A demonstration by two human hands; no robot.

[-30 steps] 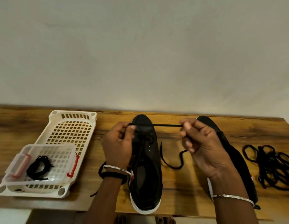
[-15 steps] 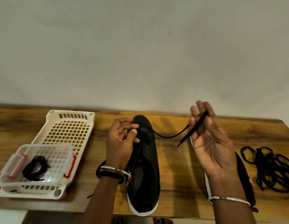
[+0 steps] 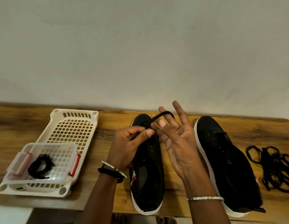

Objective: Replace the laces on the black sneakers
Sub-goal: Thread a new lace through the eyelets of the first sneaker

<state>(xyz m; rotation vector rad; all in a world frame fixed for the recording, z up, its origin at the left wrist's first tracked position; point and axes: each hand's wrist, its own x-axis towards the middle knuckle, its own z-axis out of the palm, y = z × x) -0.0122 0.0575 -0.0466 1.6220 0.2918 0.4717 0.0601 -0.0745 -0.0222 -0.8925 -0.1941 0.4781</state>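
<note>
Presently, two black sneakers, one lace, left hand and right hand, both grips pinching it.

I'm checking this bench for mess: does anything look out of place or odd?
Only the loose laces: they lie in a tangled heap just right of the unlaced sneaker, not in the basket. Nothing looks spilled or damaged.

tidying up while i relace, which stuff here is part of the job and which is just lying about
In the job: left hand and right hand holding the lace; the sneaker under them; the second sneaker; the coiled lace in the clear box.
Lying about, probably: white basket; tangled laces on the right.
</note>
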